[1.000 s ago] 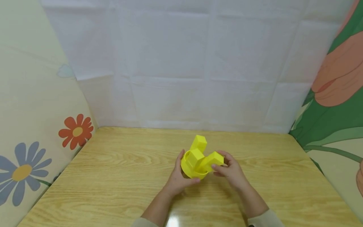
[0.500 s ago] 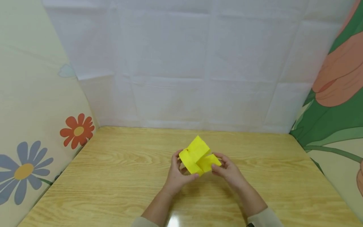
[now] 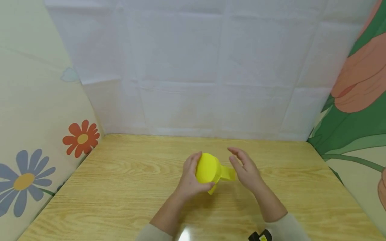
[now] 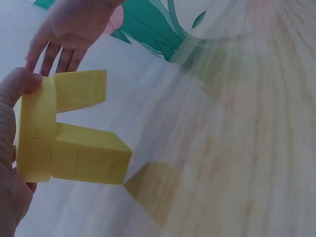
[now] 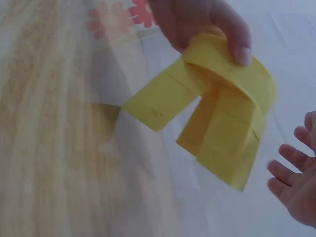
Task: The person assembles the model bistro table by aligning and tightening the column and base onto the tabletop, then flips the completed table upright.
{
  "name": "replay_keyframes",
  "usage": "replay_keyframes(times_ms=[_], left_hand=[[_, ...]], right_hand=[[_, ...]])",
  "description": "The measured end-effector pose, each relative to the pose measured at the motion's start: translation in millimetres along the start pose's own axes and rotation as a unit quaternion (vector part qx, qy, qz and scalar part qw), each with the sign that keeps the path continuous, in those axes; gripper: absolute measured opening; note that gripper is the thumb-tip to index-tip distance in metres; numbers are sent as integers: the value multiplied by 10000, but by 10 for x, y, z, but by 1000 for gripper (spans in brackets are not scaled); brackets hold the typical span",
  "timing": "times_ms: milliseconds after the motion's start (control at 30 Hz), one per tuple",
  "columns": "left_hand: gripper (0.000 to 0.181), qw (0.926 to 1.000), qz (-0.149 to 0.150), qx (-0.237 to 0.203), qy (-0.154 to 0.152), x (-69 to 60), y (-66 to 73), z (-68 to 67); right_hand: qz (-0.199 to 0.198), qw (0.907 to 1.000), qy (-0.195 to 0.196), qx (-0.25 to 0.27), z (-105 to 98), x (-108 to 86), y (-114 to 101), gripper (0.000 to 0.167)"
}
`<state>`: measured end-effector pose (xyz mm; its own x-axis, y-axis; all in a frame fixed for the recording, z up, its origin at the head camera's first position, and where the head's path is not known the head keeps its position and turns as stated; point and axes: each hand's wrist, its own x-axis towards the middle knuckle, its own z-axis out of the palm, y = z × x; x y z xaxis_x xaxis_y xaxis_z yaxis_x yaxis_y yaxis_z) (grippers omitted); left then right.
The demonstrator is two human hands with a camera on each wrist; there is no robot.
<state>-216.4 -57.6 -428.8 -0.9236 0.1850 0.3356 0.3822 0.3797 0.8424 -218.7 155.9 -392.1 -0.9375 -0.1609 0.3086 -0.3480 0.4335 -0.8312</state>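
Observation:
A yellow object with a round disc-like base [image 3: 207, 167] and several square block-like legs [image 4: 91, 154] looks like a small toy stool. My left hand [image 3: 190, 177] grips its rim, thumb on the near side and fingers on the far side. The flat round face is turned up toward the head camera, and the legs point right and downward, partly hidden behind it. In the right wrist view, the hollow side of one leg [image 5: 224, 133] shows. Just right of the object, my right hand [image 3: 248, 171] is raised with its fingers extended, holding nothing.
A wood-grain table [image 3: 126, 187] lies beneath both hands. White cloth [image 3: 181, 67] hangs along its back edge, with flower-patterned cloth [image 3: 24, 100] at the sides. A small black device [image 3: 260, 235] sits by the right sleeve.
The left hand has turned the yellow object over, so its flat round face replaces the legs in the head view. My right hand has let go of a leg and moved slightly right.

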Motion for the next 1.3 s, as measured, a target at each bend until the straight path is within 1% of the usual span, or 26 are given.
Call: replay_keyframes(times_ms=[67,133,200,300,400,567,667,733,867,967,1067,1133,1200,1300], left_hand=[[105,9992,160,330,-183,34,37,-11],[105,9970,312,599,-383,68,55,-15],[105,9948,356,783,-551,94,62,-11],[106,9931,269,908,-695,113,49,3],[107,9941,91,790,-735,111,29,11],[109,9964,-229,393,-709,97,-29,23],[109,9970,-287,193,-698,91,-73,24],[109,9970,-272,125,-719,89,-97,21],[108,9962,-258,103,-825,89,-120,6],[105,9957,-297,-99,-869,78,-132,-10],[99,9939,-536,-417,-868,60,-165,-21],[96,9923,-686,-590,-845,51,-196,-23],[95,9910,-814,-649,-845,50,-215,-23],[96,9905,-864,-644,-857,81,-231,-14]], right_hand=[[-2,9996,-284,-26,70,3,-3,43],[79,9985,-531,134,137,5,15,44],[182,9970,-689,316,182,-2,36,45],[280,9954,-759,519,218,-26,70,47],[346,9946,-784,584,231,-52,113,50],[398,9928,-871,721,232,-86,191,55],[455,9918,-903,776,228,-104,226,58],[512,9911,-919,812,225,-115,243,60],[591,9883,-973,1014,226,-126,288,64],[586,9873,-935,1146,239,-129,325,68],[603,9870,-919,1169,264,-130,353,75],[714,9869,-859,1161,290,-127,361,81],[831,9868,-806,1132,316,-120,369,86],[1036,9859,-696,1112,350,-94,385,90]])
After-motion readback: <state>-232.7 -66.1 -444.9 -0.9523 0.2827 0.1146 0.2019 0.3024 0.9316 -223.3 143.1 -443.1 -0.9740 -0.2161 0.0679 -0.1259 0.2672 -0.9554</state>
